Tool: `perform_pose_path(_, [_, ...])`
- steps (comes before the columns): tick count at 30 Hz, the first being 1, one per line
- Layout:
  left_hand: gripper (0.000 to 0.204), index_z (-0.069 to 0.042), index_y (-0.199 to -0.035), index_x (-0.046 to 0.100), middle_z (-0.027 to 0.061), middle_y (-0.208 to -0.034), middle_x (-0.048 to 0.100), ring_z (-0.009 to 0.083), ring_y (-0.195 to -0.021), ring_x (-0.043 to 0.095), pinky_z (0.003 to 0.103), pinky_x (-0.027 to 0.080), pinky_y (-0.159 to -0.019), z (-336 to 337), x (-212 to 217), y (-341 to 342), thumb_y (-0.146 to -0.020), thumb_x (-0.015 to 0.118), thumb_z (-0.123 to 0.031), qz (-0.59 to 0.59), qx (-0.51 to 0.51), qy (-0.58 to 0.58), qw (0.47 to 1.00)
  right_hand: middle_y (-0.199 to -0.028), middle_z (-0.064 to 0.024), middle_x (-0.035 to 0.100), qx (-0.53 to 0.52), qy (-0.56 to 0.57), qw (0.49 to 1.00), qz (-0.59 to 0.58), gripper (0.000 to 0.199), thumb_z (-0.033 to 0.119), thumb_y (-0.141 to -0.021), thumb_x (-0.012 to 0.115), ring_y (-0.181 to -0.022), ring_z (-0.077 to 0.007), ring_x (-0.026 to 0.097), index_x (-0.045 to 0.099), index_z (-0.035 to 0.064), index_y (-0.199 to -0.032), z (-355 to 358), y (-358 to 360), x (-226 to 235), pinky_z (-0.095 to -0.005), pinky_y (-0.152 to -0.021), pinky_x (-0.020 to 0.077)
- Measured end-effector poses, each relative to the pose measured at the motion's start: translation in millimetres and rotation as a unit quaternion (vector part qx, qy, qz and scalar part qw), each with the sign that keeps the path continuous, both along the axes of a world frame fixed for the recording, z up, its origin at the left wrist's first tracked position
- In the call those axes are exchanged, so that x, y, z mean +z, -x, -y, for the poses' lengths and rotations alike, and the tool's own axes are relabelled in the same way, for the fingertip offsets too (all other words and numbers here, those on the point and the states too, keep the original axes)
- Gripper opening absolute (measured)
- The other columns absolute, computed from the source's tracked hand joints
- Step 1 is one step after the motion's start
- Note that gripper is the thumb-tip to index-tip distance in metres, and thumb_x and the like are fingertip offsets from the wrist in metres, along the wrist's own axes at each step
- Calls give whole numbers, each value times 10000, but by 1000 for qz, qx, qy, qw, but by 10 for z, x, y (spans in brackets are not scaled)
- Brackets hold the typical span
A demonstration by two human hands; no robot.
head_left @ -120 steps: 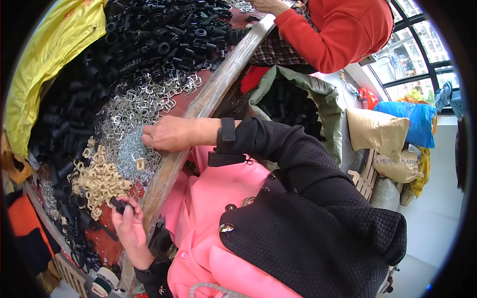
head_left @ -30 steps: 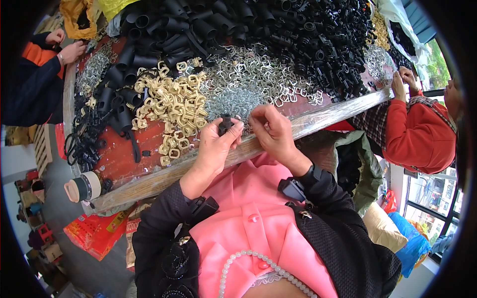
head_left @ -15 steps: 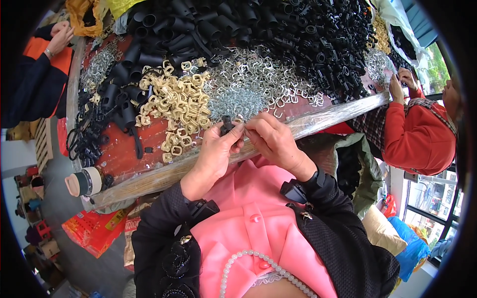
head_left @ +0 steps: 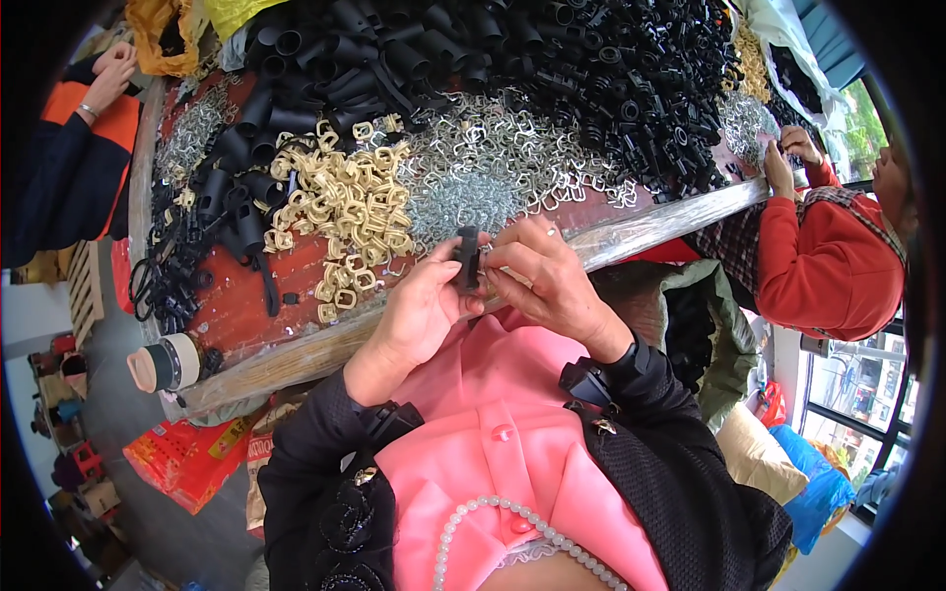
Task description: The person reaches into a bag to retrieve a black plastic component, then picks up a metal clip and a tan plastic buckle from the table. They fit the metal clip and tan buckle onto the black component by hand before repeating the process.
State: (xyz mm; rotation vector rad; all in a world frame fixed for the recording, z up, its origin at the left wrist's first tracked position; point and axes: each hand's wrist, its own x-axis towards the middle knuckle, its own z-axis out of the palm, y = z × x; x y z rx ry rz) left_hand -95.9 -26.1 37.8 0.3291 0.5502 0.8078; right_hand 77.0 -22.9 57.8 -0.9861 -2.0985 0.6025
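Assembly looks mid-step: left hand (head_left: 419,310) pinches a black plastic piece (head_left: 466,258) near the table's near edge (head_left: 296,360), right hand (head_left: 537,276) fingertips seemingly pressing a small silver clip onto it. Heaps of black parts (head_left: 552,59), silver clips (head_left: 493,163) and brass clips (head_left: 345,207) lie beyond.

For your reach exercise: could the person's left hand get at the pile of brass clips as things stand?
Probably yes. The left hand is busy pinching a black part with the right hand, but the brass clips lie just beyond it with nothing between.
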Motion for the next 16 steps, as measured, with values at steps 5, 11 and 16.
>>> perform_pose_path(5, [307,-10,-1135,413,64,-976,536,136,-831,540,270,460,-681,69,48,-20,-878,417,-177,-50,5,-28,998,-935,-75,485,-15,-70,997,35,152,24,-622,612,-890,-256,444,550,56,-757,19,16,-7,-349,-729,339])
perform_pose_path(11, [310,-6,-1131,428,65,-986,536,136,-862,536,282,459,-738,113,32,11,-884,412,-194,-73,-33,-52,995,-979,-68,480,-9,-100,993,66,146,38,-598,622,-933,-265,440,555,64,-725,47,47,40,-369,-744,330])
perform_pose_path(16, [336,-6,-1159,412,70,-1010,536,141,-874,541,288,461,-762,156,19,-15,-884,413,-200,-113,-45,-68,990,-1011,-71,472,17,-57,995,85,154,55,-584,631,-979,-255,427,562,75,-721,73,26,57,-383,-785,315])
